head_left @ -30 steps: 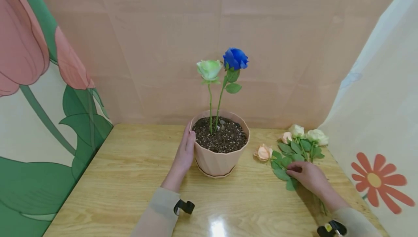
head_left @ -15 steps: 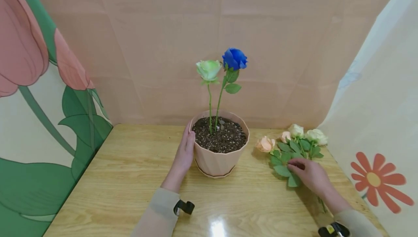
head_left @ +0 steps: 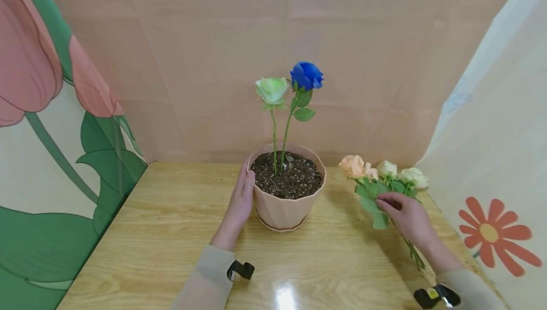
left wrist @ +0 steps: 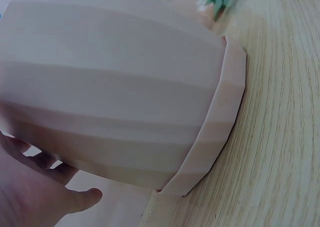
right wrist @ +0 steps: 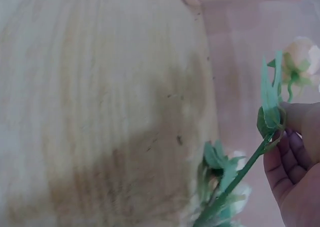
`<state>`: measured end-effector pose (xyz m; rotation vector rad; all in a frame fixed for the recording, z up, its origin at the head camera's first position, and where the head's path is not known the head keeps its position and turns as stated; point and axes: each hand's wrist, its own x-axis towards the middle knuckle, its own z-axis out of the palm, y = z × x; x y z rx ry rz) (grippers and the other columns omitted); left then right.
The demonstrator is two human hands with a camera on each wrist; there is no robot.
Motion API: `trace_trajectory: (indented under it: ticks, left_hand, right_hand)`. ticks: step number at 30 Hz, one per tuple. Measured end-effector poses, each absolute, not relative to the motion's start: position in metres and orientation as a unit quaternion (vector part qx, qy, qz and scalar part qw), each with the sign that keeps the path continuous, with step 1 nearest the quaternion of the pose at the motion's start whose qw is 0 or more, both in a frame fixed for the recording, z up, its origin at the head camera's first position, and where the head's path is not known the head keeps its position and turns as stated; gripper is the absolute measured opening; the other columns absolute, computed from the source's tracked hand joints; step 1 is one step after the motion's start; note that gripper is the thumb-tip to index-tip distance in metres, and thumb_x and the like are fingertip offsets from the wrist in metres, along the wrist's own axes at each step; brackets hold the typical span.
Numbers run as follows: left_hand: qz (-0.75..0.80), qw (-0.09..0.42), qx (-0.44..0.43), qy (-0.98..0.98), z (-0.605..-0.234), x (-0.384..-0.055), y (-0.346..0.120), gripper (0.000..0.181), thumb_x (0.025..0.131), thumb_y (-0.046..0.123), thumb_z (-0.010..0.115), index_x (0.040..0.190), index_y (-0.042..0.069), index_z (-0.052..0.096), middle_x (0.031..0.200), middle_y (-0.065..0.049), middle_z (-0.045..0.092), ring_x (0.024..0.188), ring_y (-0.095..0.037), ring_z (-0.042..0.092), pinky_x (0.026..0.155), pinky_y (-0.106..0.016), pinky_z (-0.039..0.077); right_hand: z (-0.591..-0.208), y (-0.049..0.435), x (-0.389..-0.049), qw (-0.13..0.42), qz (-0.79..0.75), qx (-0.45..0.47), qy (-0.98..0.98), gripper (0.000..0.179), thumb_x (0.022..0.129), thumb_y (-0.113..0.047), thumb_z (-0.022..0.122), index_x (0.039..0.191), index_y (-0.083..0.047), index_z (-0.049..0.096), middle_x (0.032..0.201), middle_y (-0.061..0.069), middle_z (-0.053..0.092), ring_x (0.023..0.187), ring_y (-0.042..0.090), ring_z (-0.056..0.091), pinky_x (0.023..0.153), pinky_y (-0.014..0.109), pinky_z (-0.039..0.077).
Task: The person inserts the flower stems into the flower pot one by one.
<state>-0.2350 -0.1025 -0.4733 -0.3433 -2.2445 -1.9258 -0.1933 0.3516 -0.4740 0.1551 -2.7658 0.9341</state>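
In the head view a pink faceted flowerpot (head_left: 284, 212) full of dark soil stands on its saucer. A pale green rose (head_left: 272, 90) and a blue rose (head_left: 306, 76) stand upright in it. My left hand (head_left: 241, 198) rests against the pot's left side, its thumb extended in the left wrist view and the fingers partly hidden behind the pot. My right hand (head_left: 408, 217) pinches the leafy stem of a peach rose (head_left: 352, 166), raised off the table at the right. In the right wrist view the thumb and fingers meet at the leaves (right wrist: 270, 104).
Cream-white roses (head_left: 413, 177) and a smaller pale pink bloom (head_left: 371, 171) lie at the table's back right, under the held stem. A pink cloth (head_left: 213, 63) hangs behind the wooden table (head_left: 171, 234). Printed cloths flank both sides.
My right hand has lifted the peach rose; its bloom has risen from the table towards the back, beside the pale pink one. The left hand and the pot have stayed in place.
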Motion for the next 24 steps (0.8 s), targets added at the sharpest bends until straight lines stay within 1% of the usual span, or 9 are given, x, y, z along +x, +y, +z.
trace_trajectory:
  ticks: [7,12,16,21,24]
  left_hand:
    - [-0.647,0.081,-0.116,-0.749,-0.473,-0.236,-0.103,0.060,0.122,0.048,0.027,0.179,0.035,0.016,0.183,-0.001,0.017,0.166,-0.037,0.020,0.132,-0.067,0.016]
    - [-0.641,0.085,-0.116,-0.754,-0.473,-0.235,-0.103,0.059,0.122,0.049,0.028,0.178,0.037,0.016,0.183,0.000,0.018,0.166,-0.035,0.019,0.132,-0.066,0.017]
    - [-0.639,0.085,-0.115,-0.756,-0.472,-0.235,-0.103,0.059,0.121,0.050,0.028,0.178,0.038,0.015,0.184,0.001,0.017,0.167,-0.035,0.018,0.132,-0.066,0.017]
    - [-0.639,0.078,-0.109,-0.757,-0.472,-0.234,-0.102,0.059,0.121,0.053,0.027,0.177,0.043,0.014,0.184,0.003,0.015,0.167,-0.035,0.019,0.132,-0.065,0.017]
    - [-0.639,0.082,-0.112,-0.757,-0.473,-0.235,-0.102,0.060,0.121,0.051,0.027,0.178,0.040,0.013,0.184,-0.002,0.015,0.166,-0.038,0.019,0.132,-0.066,0.016]
  right_hand:
    - [-0.457,0.345,-0.195,0.134,0.330,0.053,-0.933,0.037,0.113,-0.034,0.067,0.136,-0.006,0.076,0.116,0.014,0.079,0.090,0.009,0.070,0.068,0.023,0.057]
    - [-0.447,0.343,-0.196,0.168,0.337,0.053,-0.925,0.034,0.113,-0.029,0.069,0.133,-0.003,0.077,0.113,0.016,0.079,0.087,0.001,0.067,0.066,0.018,0.054]
    - [-0.440,0.342,-0.195,0.186,0.343,0.050,-0.920,0.033,0.112,-0.027,0.069,0.132,-0.001,0.077,0.113,0.017,0.078,0.088,-0.006,0.063,0.069,0.012,0.052]
    - [-0.430,0.338,-0.193,0.192,0.356,0.044,-0.914,0.032,0.112,-0.027,0.070,0.130,-0.001,0.077,0.111,0.017,0.077,0.087,-0.003,0.064,0.069,0.012,0.053]
    - [-0.422,0.334,-0.191,0.195,0.365,0.050,-0.909,0.031,0.112,-0.026,0.069,0.129,-0.001,0.076,0.110,0.016,0.077,0.087,-0.002,0.065,0.069,0.012,0.053]
